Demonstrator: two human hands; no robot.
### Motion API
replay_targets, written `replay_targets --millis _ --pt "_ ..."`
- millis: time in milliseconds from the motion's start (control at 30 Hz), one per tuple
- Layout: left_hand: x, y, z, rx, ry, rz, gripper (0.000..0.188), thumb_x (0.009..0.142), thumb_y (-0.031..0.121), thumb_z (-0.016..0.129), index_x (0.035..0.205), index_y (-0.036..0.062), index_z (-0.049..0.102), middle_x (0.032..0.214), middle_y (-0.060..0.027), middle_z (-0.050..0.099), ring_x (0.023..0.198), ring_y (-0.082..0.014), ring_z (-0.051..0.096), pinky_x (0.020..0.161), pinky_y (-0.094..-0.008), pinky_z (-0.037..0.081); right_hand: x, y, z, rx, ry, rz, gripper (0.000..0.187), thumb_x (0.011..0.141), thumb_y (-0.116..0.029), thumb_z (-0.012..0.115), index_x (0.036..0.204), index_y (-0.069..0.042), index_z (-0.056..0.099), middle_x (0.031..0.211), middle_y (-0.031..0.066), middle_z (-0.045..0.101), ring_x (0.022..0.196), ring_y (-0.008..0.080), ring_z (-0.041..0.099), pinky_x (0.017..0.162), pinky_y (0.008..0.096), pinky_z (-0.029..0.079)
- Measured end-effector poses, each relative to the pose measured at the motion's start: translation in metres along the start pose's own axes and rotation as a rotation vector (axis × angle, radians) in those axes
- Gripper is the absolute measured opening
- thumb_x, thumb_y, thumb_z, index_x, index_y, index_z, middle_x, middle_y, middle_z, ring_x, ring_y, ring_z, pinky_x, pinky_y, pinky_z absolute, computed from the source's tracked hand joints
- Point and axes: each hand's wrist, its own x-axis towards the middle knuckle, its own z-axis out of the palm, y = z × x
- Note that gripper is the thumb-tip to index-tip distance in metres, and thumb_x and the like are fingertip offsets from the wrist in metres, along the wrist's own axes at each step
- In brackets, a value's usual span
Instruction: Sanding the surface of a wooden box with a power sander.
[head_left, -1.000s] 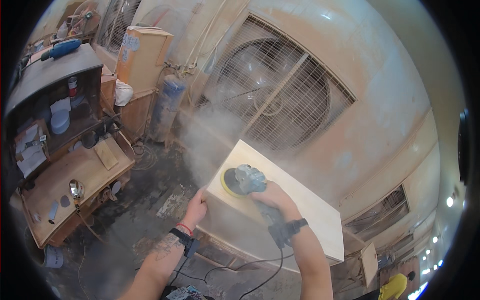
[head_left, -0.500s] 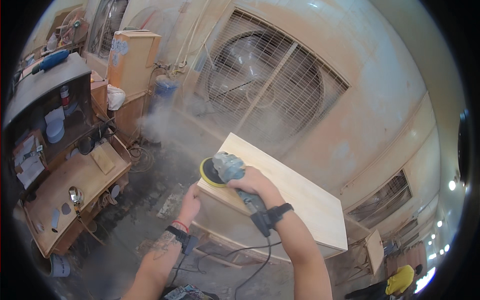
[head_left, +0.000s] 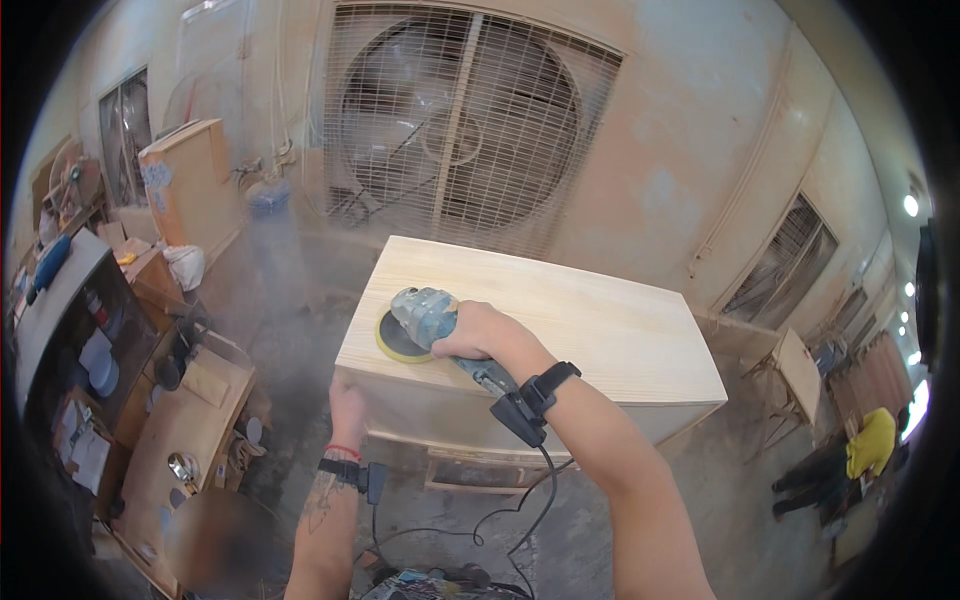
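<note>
One power sander (head_left: 428,312) with a round, yellow-edged pad (head_left: 400,350) lies on the broad top of a pale wooden box (head_left: 570,310), near the box's left end and close to its front edge. The right hand (head_left: 478,330) is wrapped round the sander's body, fingers curled over it, the forearm slanting up from the lower right. Bare of any tool, the left hand (head_left: 348,403) rests against the box's near left corner — its fingertips are partly lost at the edge, so I cannot tell how far they bend. A black strap circles each wrist, with a red cord (head_left: 345,453) beside the left one, and a dark cable (head_left: 548,490) hangs below the right forearm and loops toward the bottom. Pale dust (head_left: 322,268) hazes the air left of the box. Behind stands a wall with a large fan (head_left: 520,120) set behind a wire grille. To the left, well apart from the box, a low wooden table (head_left: 200,425) carries a flat piece of wood (head_left: 205,383) and a shiny metal object (head_left: 183,466). Far to the right is another person in a yellow top (head_left: 870,442).
</note>
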Motion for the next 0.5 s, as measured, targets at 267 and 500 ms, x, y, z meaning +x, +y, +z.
replay_targets --millis 267,500 --pt "-0.004 0.014 0.011 -0.007 0.072 0.017 0.041 0.078 -0.008 0.039 0.113 -0.0043 0.060 0.102 -0.0093 0.066 0.094 -0.0177 0.060 0.085 -0.0285 0.046 -0.023 0.037 -0.003 0.040 0.051 0.051 0.061 0.061 -0.040 0.076 0.103 0.004 0.070 0.103 0.0239 0.070 0.095 0.0356 0.069 0.085 0.0392 0.055" --pt "0.033 -0.051 -0.044 0.117 0.123 0.132 0.030 0.078 -0.010 0.036 0.094 -0.0025 0.060 0.084 -0.0033 0.055 0.076 -0.0151 0.050 0.071 -0.0286 0.045 -0.056 0.084 -0.003 0.114 0.131 0.007 0.060 0.060 -0.041 0.078 0.103 0.001 0.071 0.103 0.0235 0.071 0.096 0.0363 0.068 0.085 0.0390 0.054"
